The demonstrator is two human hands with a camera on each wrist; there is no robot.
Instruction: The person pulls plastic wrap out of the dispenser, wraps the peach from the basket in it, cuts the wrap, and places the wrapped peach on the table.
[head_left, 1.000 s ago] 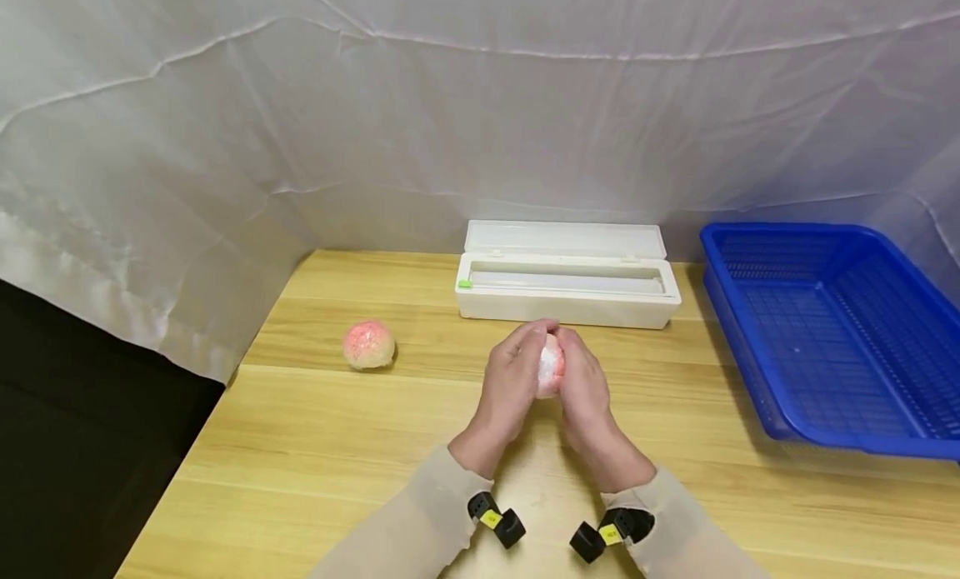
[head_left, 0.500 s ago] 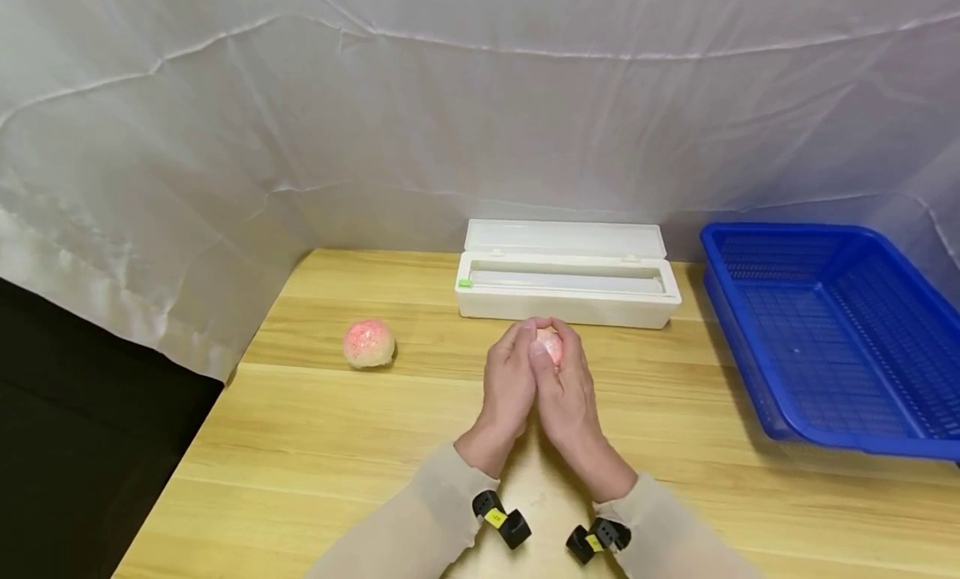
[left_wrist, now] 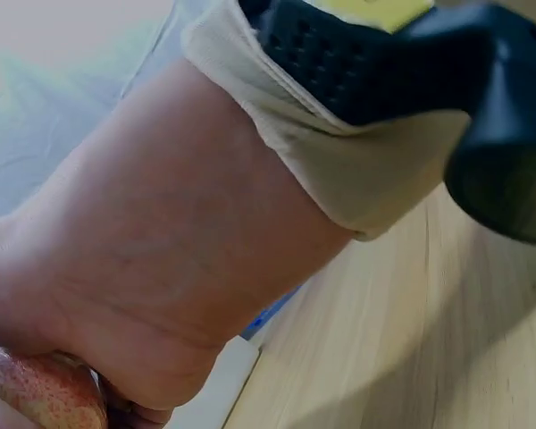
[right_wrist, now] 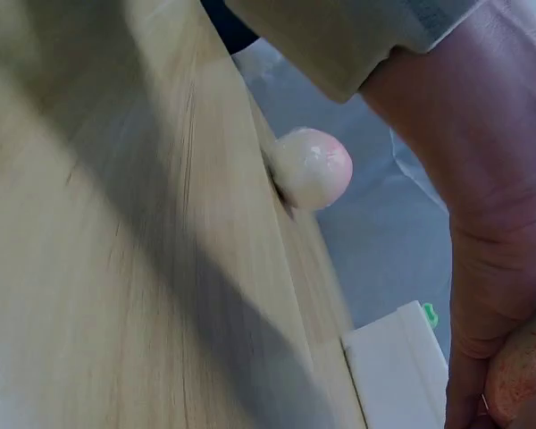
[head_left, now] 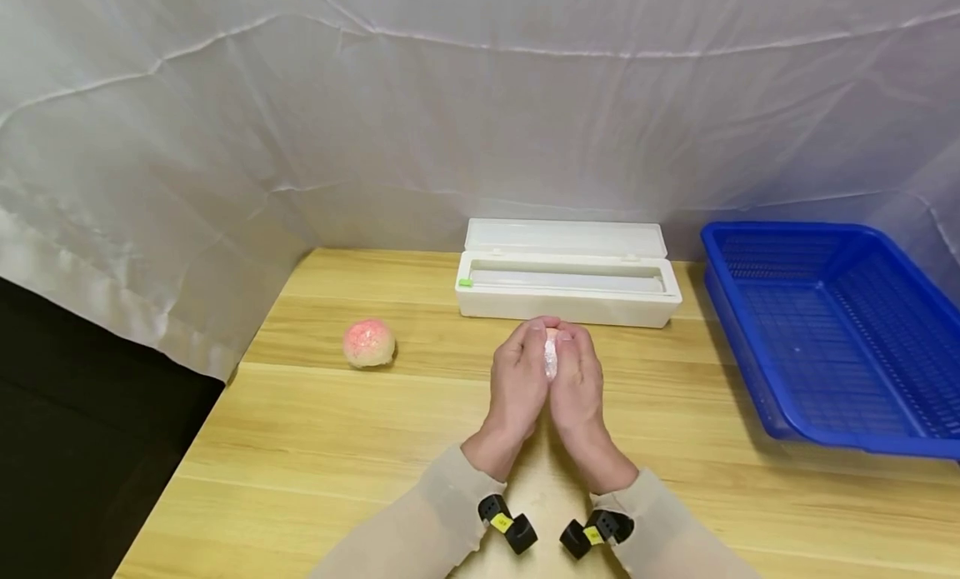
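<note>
Both hands cup a pink and cream peach in shiny clear film, just above the table in the head view. Only a narrow strip of this peach (head_left: 551, 358) shows between the thumbs. My left hand (head_left: 517, 379) wraps its left side and my right hand (head_left: 577, 379) its right side, thumbs nearly side by side on top. In the left wrist view the peach (left_wrist: 49, 393) peeks out below the right hand (left_wrist: 152, 268). The right wrist view has the peach (right_wrist: 523, 371) at the lower right corner, against the left hand (right_wrist: 500, 241).
A second film-wrapped peach (head_left: 369, 343) sits on the table to the left. Behind the hands stands a long white cling film box (head_left: 562, 308), lid raised, with a green slider (head_left: 465, 283) at its left end. A blue plastic basket (head_left: 780, 421) occupies the right side.
The hands have shifted round the peach and covered more of it. Half a second ago the right thumb lay over toward the left hand; now the thumbs lie alongside each other, slightly apart.
</note>
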